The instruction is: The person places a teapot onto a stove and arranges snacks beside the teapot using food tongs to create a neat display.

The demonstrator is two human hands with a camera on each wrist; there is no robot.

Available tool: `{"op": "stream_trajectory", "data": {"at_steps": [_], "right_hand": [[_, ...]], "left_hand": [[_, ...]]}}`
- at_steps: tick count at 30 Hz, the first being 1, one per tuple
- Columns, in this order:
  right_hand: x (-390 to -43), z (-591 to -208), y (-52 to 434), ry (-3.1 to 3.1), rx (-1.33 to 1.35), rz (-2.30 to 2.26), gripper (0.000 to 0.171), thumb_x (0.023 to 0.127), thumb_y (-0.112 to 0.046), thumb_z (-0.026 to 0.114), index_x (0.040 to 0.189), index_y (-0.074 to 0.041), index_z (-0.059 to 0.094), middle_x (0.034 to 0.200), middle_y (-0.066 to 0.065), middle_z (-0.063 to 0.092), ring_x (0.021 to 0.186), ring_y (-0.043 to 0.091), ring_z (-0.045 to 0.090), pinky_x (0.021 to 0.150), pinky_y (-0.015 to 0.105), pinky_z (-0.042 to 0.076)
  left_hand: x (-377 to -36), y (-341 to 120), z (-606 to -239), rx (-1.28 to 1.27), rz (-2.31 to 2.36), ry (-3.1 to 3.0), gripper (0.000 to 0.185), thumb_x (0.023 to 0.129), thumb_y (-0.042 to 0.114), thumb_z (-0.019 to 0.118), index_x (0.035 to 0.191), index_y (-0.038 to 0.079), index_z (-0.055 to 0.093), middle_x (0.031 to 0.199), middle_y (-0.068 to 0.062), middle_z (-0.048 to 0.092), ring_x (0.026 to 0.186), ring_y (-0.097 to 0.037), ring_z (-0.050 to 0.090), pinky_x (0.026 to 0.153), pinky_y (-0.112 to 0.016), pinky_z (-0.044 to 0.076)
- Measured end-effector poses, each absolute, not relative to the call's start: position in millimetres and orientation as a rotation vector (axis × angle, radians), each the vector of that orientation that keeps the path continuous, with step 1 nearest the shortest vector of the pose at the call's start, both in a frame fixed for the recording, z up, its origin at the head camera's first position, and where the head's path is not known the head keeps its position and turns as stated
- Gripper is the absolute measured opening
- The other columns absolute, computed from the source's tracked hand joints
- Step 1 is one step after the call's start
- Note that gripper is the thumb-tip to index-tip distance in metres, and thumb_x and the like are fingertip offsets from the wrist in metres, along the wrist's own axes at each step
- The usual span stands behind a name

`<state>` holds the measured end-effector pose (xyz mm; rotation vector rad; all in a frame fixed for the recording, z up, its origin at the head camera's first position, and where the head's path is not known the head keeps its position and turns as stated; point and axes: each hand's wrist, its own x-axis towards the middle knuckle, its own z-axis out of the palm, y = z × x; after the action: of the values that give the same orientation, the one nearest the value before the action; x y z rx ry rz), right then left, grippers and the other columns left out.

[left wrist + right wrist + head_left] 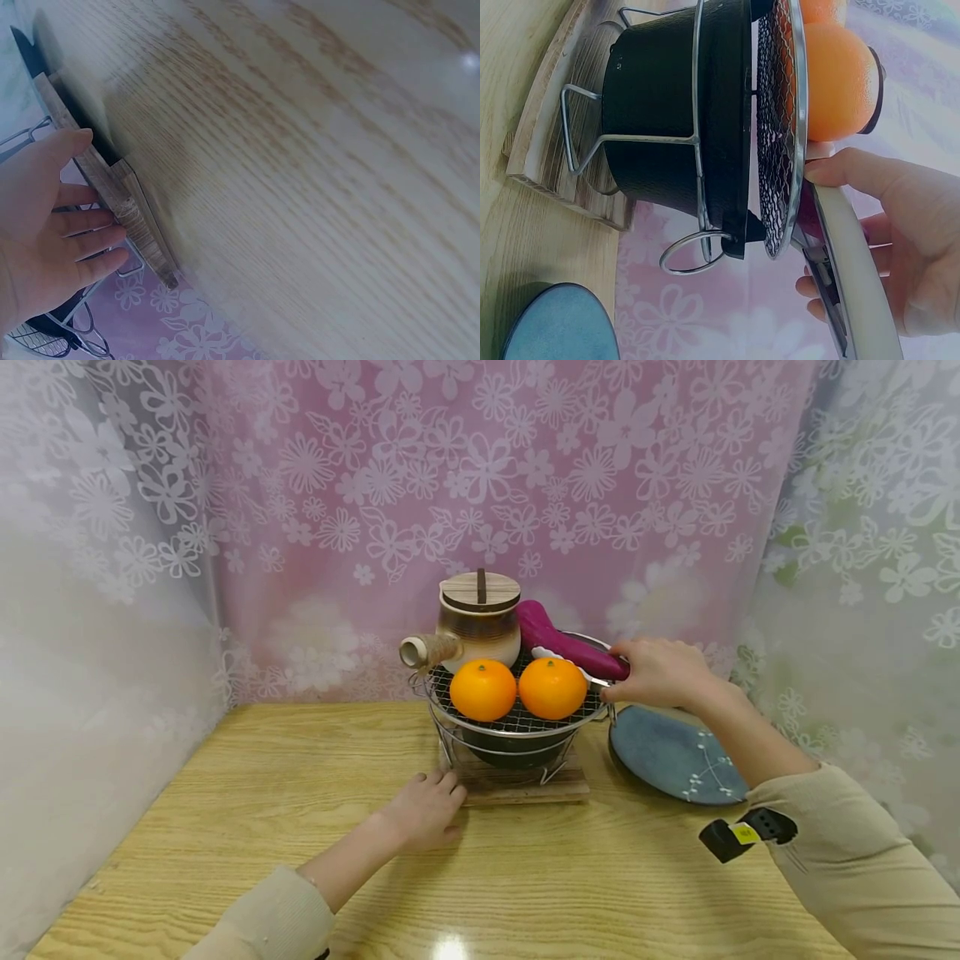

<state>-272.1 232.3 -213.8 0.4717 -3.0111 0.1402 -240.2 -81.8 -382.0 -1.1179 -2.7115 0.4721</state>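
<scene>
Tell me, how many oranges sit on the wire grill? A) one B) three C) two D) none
C: two oranges, one beside the other, rest on the wire grill, in front of the clay pot and the purple sweet potato.

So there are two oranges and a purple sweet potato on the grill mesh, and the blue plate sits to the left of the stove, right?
Not quite. The head view shows the blue plate to the right of the stove, below the right hand. The two oranges and purple sweet potato are on the grill mesh as you say.
</scene>
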Motion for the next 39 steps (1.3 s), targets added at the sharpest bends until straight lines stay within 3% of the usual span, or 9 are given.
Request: {"op": "stream_trajectory", "data": {"at_steps": [9,16,20,39], "right_hand": [[-267.9,-212.2,231.7,-3.028,0.447,0.145,0.038,0.075,-0.041,0.067,0.100,-0.013,0.058,0.073,0.001,0.054,0.062,0.020,0.047,0.052,0.033,0.030],[-262.8,-208.7,231.2,-3.036,0.402,0.138,0.056,0.076,-0.042,0.065,0.120,-0.010,0.056,0.077,0.003,0.056,0.064,0.022,0.048,0.052,0.034,0.033],[-259.5,-208.0,230.1,-3.032,0.392,0.148,0.059,0.075,-0.041,0.066,0.123,-0.009,0.055,0.076,0.003,0.056,0.063,0.022,0.048,0.051,0.034,0.033],[-247.0,-207.7,224.7,-3.023,0.405,0.174,0.047,0.077,-0.041,0.066,0.111,-0.010,0.060,0.081,0.003,0.059,0.065,0.021,0.049,0.051,0.033,0.035]], "left_hand": [[-237.4,-83.5,-379.8,-1.130,0.485,-2.712,0.051,0.086,0.049,0.058,0.115,0.007,0.055,0.120,-0.012,0.051,0.109,-0.028,0.050,0.083,-0.038,0.045],[-236.0,-84.9,-378.5,-1.132,0.480,-2.699,0.050,0.086,0.049,0.058,0.114,0.008,0.055,0.120,-0.012,0.052,0.107,-0.027,0.051,0.082,-0.037,0.045],[-235.1,-86.3,-377.9,-1.133,0.476,-2.702,0.050,0.085,0.049,0.059,0.114,0.008,0.055,0.120,-0.012,0.052,0.108,-0.027,0.051,0.082,-0.037,0.045],[-228.3,-91.3,-378.0,-1.153,0.480,-2.706,0.050,0.085,0.049,0.059,0.113,0.008,0.055,0.122,-0.012,0.051,0.110,-0.028,0.050,0.083,-0.037,0.046]]}}
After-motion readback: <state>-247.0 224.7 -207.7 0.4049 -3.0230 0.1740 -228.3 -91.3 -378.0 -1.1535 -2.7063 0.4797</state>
